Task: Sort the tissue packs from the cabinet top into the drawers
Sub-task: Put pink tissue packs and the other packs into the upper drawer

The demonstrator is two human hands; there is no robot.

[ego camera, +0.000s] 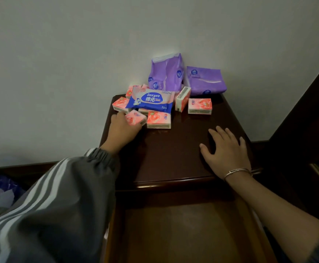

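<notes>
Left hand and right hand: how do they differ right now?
The left hand grips a small pink tissue pack; the right hand lies flat and holds nothing. The left arm wears a grey striped sleeve; the right wrist shows a bracelet. Both are over the cabinet top.

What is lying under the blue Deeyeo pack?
Small pink tissue packs lie under the blue Deeyeo pack; their edges stick out. How many it covers cannot be seen.

The cabinet top [173,152] is dark, glossy polished wood (it mirrors the packs faintly). The tissue packs [158,120] wear shiny plastic film. The sleeve [59,196] is smooth synthetic cloth; the bracelet [237,172], bright metal.
</notes>
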